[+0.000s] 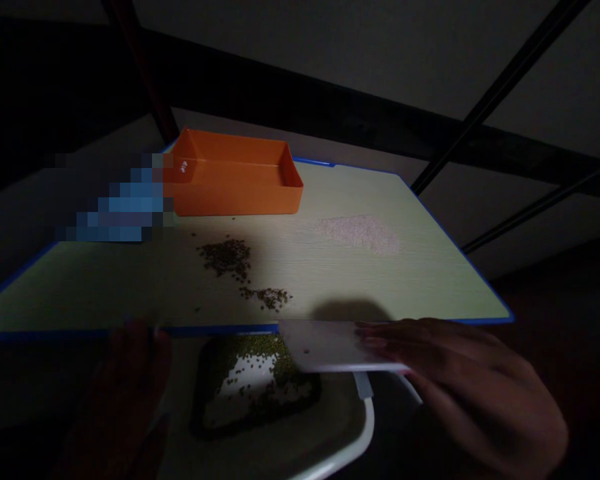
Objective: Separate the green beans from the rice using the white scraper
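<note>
My right hand [473, 380] grips a flat white scraper [325, 347] with a small hole near one corner, at the front edge of the table. My left hand [130, 387] is in deep shadow at the lower left, its fingers stretched toward the blue table edge and its thumb apart; I see nothing held in it. Below the edge, between my hands, a dark-rimmed tray [197, 407] contains small green beans [253, 343] around a bare whitish patch. On the table lie a dark heap of beans [226, 258] and a smaller scatter of greenish beans [270, 298].
An orange box [237, 199] stands at the back of the blue-edged table [430, 280]. A pale grain pile [363, 233] lies to the right. A blurred blue patch [125, 210] is at the left. Under the scraper, a white curved rim [367, 427] surrounds the tray.
</note>
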Demonstrator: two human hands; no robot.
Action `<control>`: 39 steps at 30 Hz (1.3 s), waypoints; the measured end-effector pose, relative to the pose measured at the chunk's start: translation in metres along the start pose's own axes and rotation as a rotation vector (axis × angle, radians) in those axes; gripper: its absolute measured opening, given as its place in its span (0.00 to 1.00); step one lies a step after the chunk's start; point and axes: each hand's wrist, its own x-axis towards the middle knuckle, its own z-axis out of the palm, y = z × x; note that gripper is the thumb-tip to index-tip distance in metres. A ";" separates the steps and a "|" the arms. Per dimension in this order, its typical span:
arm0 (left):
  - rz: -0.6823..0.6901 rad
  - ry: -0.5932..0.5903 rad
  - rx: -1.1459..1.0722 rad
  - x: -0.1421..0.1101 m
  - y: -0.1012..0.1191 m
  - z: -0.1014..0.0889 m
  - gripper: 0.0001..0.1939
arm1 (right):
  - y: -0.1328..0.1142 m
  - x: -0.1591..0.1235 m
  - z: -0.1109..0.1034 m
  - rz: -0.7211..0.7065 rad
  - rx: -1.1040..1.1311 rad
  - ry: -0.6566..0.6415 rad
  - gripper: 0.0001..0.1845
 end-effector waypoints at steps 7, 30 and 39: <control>0.085 0.041 0.144 0.007 -0.010 0.006 0.43 | -0.007 -0.015 0.010 0.037 -0.121 0.013 0.15; 0.375 0.154 0.258 0.024 -0.031 0.012 0.47 | 0.029 -0.014 0.020 0.148 -0.245 0.181 0.15; 0.296 0.114 0.187 0.020 -0.030 0.014 0.49 | 0.038 0.017 0.055 0.111 -0.153 0.207 0.14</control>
